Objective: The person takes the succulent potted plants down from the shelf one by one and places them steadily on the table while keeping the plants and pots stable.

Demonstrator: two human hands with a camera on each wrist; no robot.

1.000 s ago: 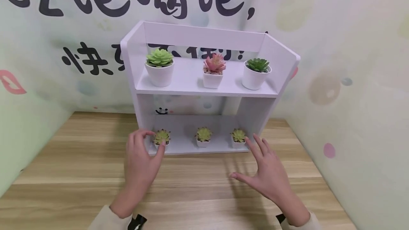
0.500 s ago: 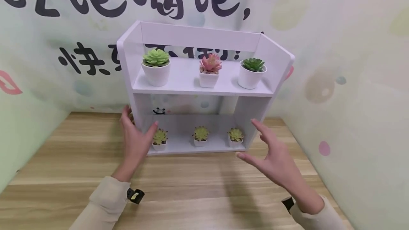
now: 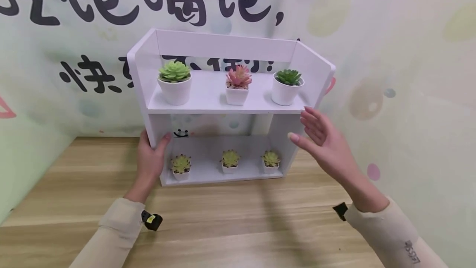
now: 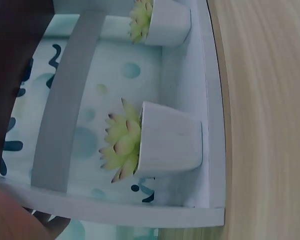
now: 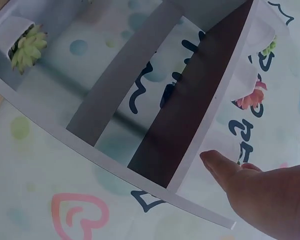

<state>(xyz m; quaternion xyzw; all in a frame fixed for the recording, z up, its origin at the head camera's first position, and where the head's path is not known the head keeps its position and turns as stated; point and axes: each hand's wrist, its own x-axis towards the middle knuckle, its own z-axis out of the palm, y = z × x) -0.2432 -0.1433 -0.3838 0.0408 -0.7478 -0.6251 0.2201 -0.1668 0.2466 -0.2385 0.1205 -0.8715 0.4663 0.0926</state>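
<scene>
Nearest are two pale sleeves (image 3: 120, 220), with bare counter (image 3: 223, 222) between and beyond them. The left hand (image 3: 149, 161) is clamped on the shelf (image 3: 227, 42), thumb at the front of its left side panel and fingers round the outer face. The right hand (image 3: 331, 146) has its fingers straight and its thumb well apart, holding nothing; it is beside the shelf's right side panel, and whether it touches there I cannot tell.

The shelf stands upright on the counter between the hands. On its bottom board the left plant (image 3: 181, 166) is just right of the left hand, the middle plant (image 3: 230, 161) lies between the hands, and the right plant (image 3: 270, 161) is lower than the right hand and to its left. On the board above, farther up from both hands, are the green plant (image 3: 174, 82), the pink plant (image 3: 238, 85) and the dark plant (image 3: 287, 88), this last nearest the right hand. Behind is the printed wall (image 3: 405, 73).

A pull by the left hand alone could twist the shelf and slide the pots, which look loose. Tipping it forward could drop the upper ones; the left thumb, swinging inward, could knock the left plant.
</scene>
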